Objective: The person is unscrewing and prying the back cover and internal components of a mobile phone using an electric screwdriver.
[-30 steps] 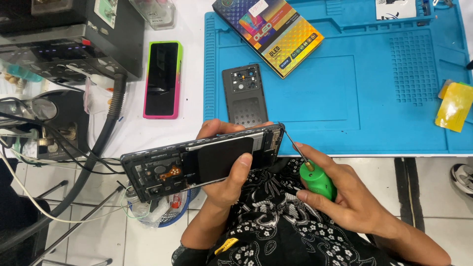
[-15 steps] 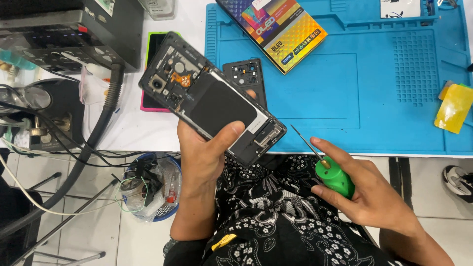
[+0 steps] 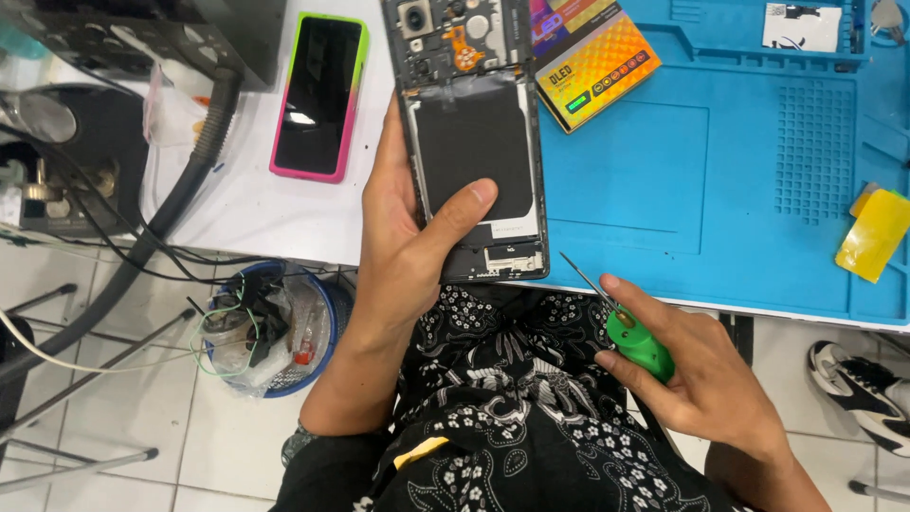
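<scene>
My left hand [image 3: 412, 248] grips an opened smartphone [image 3: 471, 133] with its back cover off. Its black battery and circuit parts face up, and it stands upright over the table's front edge. My thumb lies across the lower part of the battery. My right hand [image 3: 706, 374] holds a small green-handled screwdriver [image 3: 633, 337] over my lap. Its thin metal tip points up and left toward the phone's lower right corner, a little apart from it.
A blue work mat [image 3: 720, 180] covers the white table [image 3: 246, 209]. On it lie a colourful box [image 3: 592, 62] and a yellow piece [image 3: 872, 237]. A phone in a pink-green case [image 3: 319, 95] lies left. Cables, a hose [image 3: 180, 190] and a waste bin [image 3: 270, 327] are below left.
My left hand has turned the opened phone from lying sideways to upright and lifted it toward the table. My right hand with the screwdriver has dropped slightly and moved right.
</scene>
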